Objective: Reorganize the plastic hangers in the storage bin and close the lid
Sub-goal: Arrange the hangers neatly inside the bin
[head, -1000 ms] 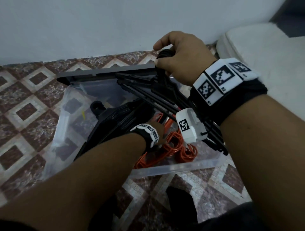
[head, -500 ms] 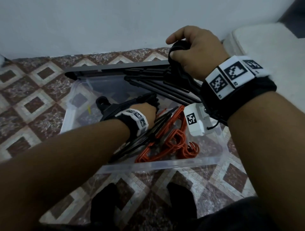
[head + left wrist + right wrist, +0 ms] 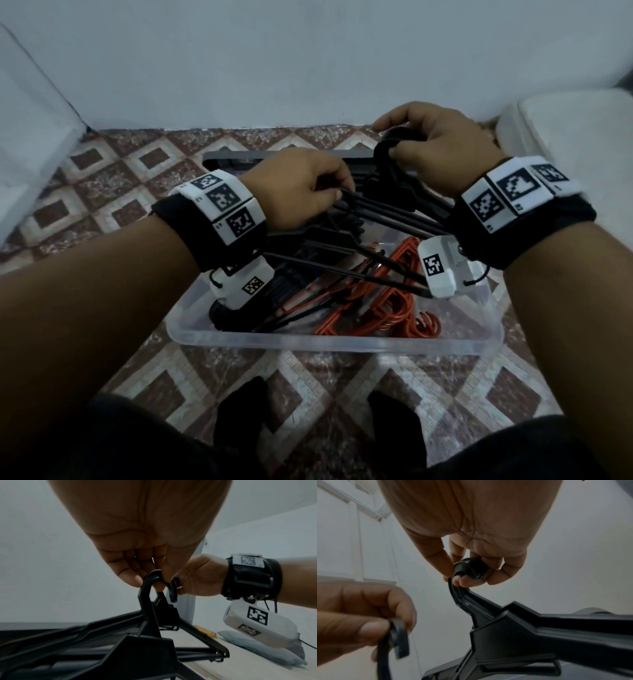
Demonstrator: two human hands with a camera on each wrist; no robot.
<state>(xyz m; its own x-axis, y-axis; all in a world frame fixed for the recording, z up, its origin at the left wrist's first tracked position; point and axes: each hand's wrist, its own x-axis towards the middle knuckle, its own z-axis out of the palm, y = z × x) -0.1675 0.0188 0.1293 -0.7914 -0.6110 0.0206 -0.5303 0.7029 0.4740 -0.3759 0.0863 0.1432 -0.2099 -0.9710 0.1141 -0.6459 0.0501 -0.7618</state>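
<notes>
A clear plastic storage bin (image 3: 342,341) stands on the tiled floor in front of me. Orange hangers (image 3: 383,308) lie in its near right part, black hangers (image 3: 308,260) across its middle. My right hand (image 3: 435,150) holds the bundled hooks of several black hangers (image 3: 471,569) above the bin's far edge. My left hand (image 3: 308,192) pinches the hook of one black hanger (image 3: 154,580) just left of that bundle, lifted over the bin. The dark grey lid (image 3: 291,159) lies behind the bin, partly hidden by my hands.
A white wall (image 3: 274,61) runs close behind the bin. A white cushioned piece (image 3: 565,137) sits at the right, a white panel (image 3: 30,113) at the left. My feet in dark socks (image 3: 239,421) stand near the bin's front edge on patterned tiles.
My left hand has come up out of the bin with a black hanger and moved toward the right hand's bundle. The right hand kept its hold.
</notes>
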